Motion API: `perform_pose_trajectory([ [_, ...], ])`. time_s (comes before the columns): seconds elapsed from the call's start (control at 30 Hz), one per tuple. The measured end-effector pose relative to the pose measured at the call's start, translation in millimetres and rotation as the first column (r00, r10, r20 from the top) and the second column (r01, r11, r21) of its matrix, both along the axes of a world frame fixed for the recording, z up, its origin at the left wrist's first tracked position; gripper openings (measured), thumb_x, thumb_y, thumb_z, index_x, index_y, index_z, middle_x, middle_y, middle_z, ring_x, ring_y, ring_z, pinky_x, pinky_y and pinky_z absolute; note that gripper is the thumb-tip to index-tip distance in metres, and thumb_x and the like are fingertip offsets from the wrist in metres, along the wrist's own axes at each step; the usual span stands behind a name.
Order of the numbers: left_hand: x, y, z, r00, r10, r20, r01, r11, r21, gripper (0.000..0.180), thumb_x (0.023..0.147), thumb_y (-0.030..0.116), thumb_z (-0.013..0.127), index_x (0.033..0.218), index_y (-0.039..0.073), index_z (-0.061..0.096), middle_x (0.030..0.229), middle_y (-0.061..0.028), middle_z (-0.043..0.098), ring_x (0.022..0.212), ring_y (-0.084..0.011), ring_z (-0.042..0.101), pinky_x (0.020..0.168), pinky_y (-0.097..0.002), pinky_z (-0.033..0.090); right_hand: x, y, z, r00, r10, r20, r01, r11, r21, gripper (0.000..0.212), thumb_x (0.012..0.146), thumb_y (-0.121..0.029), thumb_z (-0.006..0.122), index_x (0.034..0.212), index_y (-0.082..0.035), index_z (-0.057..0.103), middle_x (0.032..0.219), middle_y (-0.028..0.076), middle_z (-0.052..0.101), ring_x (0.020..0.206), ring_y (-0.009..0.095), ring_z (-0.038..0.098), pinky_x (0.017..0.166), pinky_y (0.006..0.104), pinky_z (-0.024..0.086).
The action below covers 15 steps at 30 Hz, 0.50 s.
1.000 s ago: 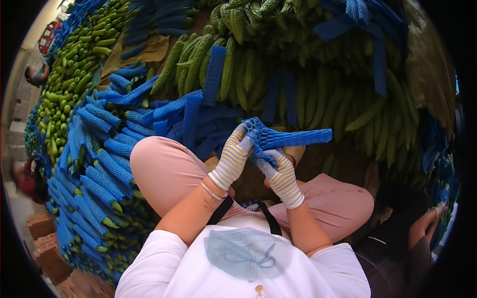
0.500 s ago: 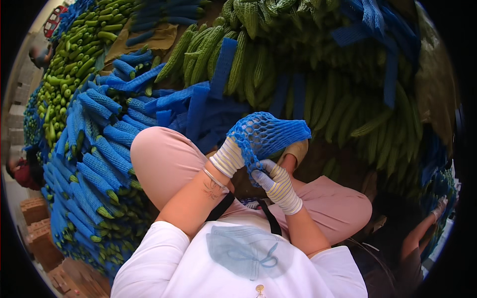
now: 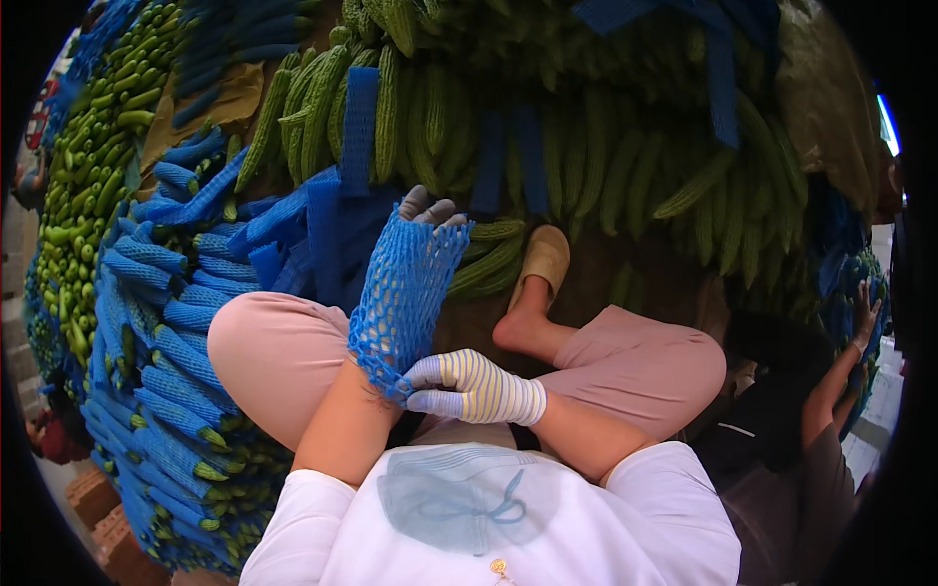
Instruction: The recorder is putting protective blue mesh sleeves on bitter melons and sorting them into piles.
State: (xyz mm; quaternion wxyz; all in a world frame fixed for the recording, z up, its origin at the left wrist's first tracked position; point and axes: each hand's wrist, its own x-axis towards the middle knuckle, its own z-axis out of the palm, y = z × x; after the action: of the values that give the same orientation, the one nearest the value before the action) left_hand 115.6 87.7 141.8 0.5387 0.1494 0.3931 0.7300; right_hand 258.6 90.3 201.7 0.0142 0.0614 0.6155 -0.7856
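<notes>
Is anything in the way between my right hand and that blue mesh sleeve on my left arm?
Nothing visible: your right hand is pinching the near edge of the blue mesh sleeve. Your left hand is inside it, partly showing past its far end.

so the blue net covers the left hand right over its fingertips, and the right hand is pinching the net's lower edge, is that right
Not quite: the left hand's fingertips poke out of the blue net's upper end, as the head view shows. The right hand is indeed pinching its lower edge.
</notes>
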Motion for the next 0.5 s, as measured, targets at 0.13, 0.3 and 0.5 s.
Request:
perform_pose_trajectory([
  [0.13, -4, 2, -4, 0.998, 0.049, 0.036, -0.048, 0.999, -0.024, 0.04, 0.097, 0.026, 0.037, 0.133, 0.01, 0.035, 0.134, -0.0179, 0.035, 0.122, -0.0345, 0.037, 0.103, -0.0448, 0.032, -11, 67, -45, 0.755, -0.635, 0.164, 0.654, 0.713, -0.255, 0.018, 0.089, -0.011, 0.057, 0.101, 0.002, 0.061, 0.088, 0.004, 0.064, 0.081, 0.01, 0.058, 0.073, 0.0225, 0.046],
  [0.3, 2, 13, -30, 0.924, 0.187, 0.333, -0.115, 0.967, -0.226, 0.049, 0.094, 0.026, 0.048, 0.138, 0.012, 0.031, 0.139, -0.0173, 0.032, 0.121, -0.0351, 0.041, 0.096, -0.0461, 0.042, 13, 211, -195, 0.314, -0.946, 0.083, 0.812, 0.313, 0.492, 0.04, 0.085, -0.027, 0.059, 0.116, -0.003, 0.054, 0.105, 0.016, 0.062, 0.095, 0.024, 0.06, 0.088, 0.0324, 0.045],
  [0.5, -2, 3, -57, 0.957, 0.028, 0.289, 0.0, 0.996, -0.095, 0.045, 0.089, 0.023, 0.057, 0.129, 0.01, 0.044, 0.13, -0.0159, 0.046, 0.109, -0.0333, 0.053, 0.087, -0.044, 0.05, -13, 228, -217, 0.338, -0.899, 0.279, 0.338, 0.393, 0.855, 0.057, 0.076, -0.037, 0.064, 0.124, -0.007, 0.052, 0.124, 0.021, 0.049, 0.114, 0.036, 0.048, 0.097, 0.0374, 0.039],
])
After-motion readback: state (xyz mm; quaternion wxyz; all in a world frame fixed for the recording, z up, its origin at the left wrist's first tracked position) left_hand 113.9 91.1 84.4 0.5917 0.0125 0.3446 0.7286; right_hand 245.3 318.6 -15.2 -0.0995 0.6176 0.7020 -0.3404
